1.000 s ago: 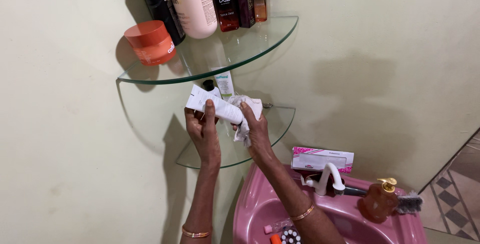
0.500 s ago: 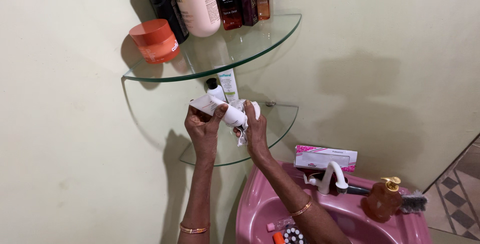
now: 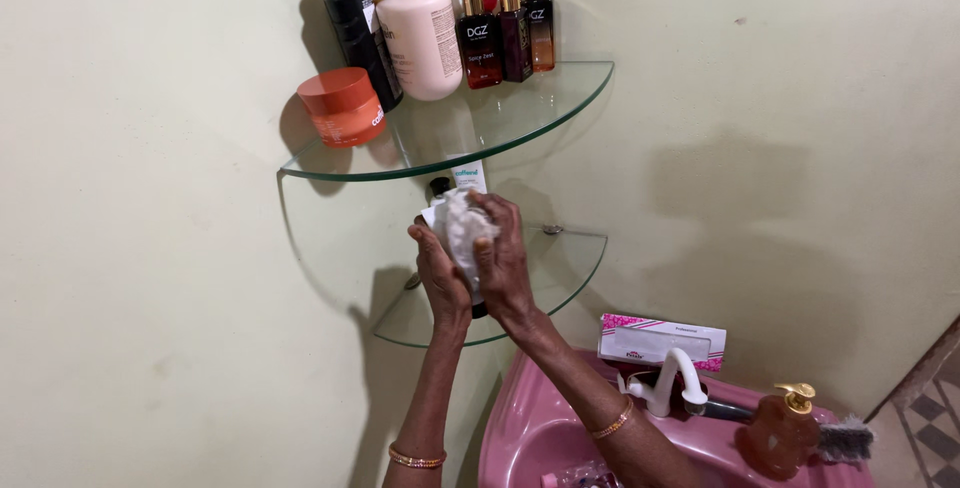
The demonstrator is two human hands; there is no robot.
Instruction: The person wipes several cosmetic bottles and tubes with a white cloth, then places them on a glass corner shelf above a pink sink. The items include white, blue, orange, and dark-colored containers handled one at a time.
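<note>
Pale green walls are meeting in a corner where two glass shelves are hanging, the upper shelf (image 3: 520, 123) above the lower shelf (image 3: 560, 268), and a pink sink (image 3: 520, 428) is sitting below them. You are holding both hands up in front of the lower shelf. Your left hand (image 3: 440, 278) is curling around a white tube (image 3: 432, 216), of which only a corner is showing, and your right hand (image 3: 505, 258) is pressing a white cloth (image 3: 462, 233) against it, fingers closed over the cloth. Each grip is closing on its thing, not spreading.

On the upper shelf you are seeing one orange jar (image 3: 343, 106), one black bottle (image 3: 360, 33), one pale pink pump bottle (image 3: 420, 38) and three small dark perfume bottles (image 3: 510, 33); further bottles behind them are cut off by the frame. One green-and-white tube (image 3: 468, 176) is standing on the lower shelf behind your hands. By the sink, one white tap (image 3: 672, 380), one amber pump bottle (image 3: 780, 428), one pink-and-white box (image 3: 662, 340) and one brush (image 3: 848, 440) are resting.

Compared with a moment ago, the tube is no longer sticking out to the left; the cloth is now covering most of it, and your hands are sitting closer together.
</note>
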